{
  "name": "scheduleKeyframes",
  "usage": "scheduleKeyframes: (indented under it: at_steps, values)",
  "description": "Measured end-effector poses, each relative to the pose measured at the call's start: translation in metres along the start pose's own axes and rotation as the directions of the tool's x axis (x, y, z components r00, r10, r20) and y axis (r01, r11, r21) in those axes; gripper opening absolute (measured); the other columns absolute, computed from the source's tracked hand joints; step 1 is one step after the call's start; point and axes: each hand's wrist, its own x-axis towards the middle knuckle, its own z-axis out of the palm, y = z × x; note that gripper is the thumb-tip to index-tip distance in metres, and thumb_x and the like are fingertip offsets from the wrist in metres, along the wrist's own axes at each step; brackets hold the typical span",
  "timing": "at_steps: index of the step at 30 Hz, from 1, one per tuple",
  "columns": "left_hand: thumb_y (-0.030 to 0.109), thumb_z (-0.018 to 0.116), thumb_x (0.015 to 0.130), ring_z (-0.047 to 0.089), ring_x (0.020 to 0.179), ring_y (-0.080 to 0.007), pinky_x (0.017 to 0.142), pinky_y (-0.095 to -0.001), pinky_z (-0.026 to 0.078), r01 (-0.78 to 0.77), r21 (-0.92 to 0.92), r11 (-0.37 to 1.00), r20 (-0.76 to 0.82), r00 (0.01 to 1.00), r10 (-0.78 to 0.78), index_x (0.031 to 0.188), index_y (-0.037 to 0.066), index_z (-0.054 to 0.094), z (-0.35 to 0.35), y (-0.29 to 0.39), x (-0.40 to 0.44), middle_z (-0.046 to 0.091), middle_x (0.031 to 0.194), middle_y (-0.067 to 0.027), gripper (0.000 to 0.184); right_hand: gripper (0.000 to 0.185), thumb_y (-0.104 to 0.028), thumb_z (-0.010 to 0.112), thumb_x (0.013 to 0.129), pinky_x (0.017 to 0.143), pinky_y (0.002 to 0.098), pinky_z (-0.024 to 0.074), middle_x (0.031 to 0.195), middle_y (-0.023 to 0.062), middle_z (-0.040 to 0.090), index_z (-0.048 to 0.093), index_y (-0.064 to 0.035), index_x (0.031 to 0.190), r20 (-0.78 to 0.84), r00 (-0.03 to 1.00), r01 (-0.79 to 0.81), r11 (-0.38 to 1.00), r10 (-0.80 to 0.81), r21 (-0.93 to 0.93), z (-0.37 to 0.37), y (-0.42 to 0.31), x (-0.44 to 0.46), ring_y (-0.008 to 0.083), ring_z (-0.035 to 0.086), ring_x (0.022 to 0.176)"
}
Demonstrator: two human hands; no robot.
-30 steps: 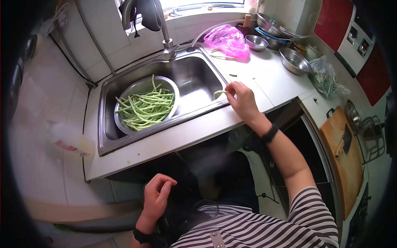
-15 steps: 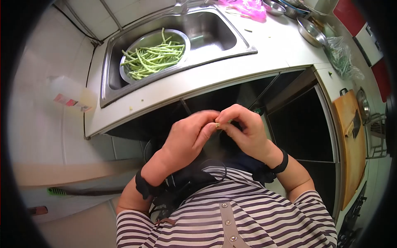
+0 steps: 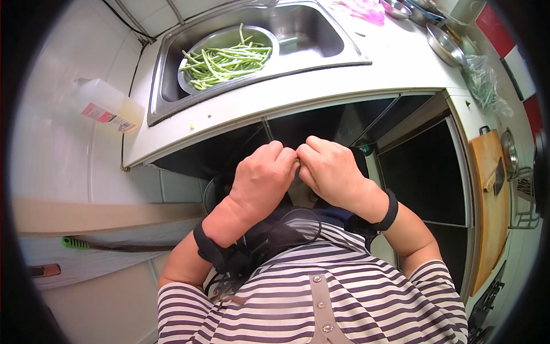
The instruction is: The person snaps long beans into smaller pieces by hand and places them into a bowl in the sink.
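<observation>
Over the gap in front of the counter, my left hand (image 3: pixel 263 176) and my right hand (image 3: pixel 333 171) meet with curled fingers. Pinched between their fingertips is a bit of green bean (image 3: pixel 297 161), mostly hidden by the fingers. Beyond them, in the left part of the sink (image 3: pixel 361 59), a round metal basin (image 3: pixel 275 49) holds a heap of long green beans (image 3: pixel 226 64).
A plastic jug (image 3: pixel 109 106) with a pinkish label stands left of the counter. Pink plastic bag (image 3: pixel 366 10), metal bowl (image 3: pixel 446 46) and clear bag (image 3: pixel 486 86) lie at the right back. A wooden cutting board (image 3: pixel 490 229) is on the right.
Both hands have turned with knuckles upward and fingers curled tighter, covering more of the bean. The camera view has shifted, so the sink and counter appear higher and further right.
</observation>
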Motion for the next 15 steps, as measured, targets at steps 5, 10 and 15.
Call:
scheduleKeyframes:
  at_steps: [5, 10, 15]
  values:
    - [0.006, 0.067, 0.079, 0.057, 0.064, -0.0283, 0.055, -0.0376, 0.047, -0.029, 0.012, 1.000, -0.138, 0.990, 0.030, 0.085, 0.006, 0.056, -0.008, -0.002, 0.005, 0.050, 0.075, -0.0093, 0.012, 0.011, -0.011, 0.058, 0.079, 0.062, 0.0423, 0.0482, 0.072, 0.0131, 0.051, 0.052, -0.0021, 0.076, -0.066, 0.995, -0.058, 0.979, 0.072, 0.197, 0.002, -0.004, 0.015, 0.0321, 0.058, 0.068]
    - [0.017, 0.055, 0.097, 0.044, 0.056, -0.0157, 0.051, -0.0279, 0.038, -0.052, -0.402, 0.914, -0.310, 0.947, -0.082, 0.086, 0.005, 0.053, -0.018, -0.004, 0.013, 0.041, 0.067, -0.0051, 0.017, 0.018, -0.014, 0.044, 0.088, 0.058, 0.0315, 0.0449, 0.065, 0.0056, 0.052, 0.056, -0.0030, 0.081, 0.236, 0.927, -0.307, 0.230, 0.290, 0.923, 0.011, 0.002, 0.023, 0.0179, 0.051, 0.062]
    - [0.029, 0.044, 0.103, 0.030, 0.059, -0.0064, 0.052, -0.0202, 0.027, 0.019, -0.999, -0.035, 0.033, 0.884, -0.465, 0.094, 0.009, 0.051, -0.050, -0.019, 0.025, 0.035, 0.070, 0.0039, 0.024, 0.018, -0.012, 0.042, 0.092, 0.062, 0.0235, 0.0434, 0.081, 0.0014, 0.055, 0.058, -0.0032, 0.093, 0.289, 0.865, -0.359, 0.105, 0.409, 0.927, 0.008, -0.004, 0.029, 0.0080, 0.050, 0.066]
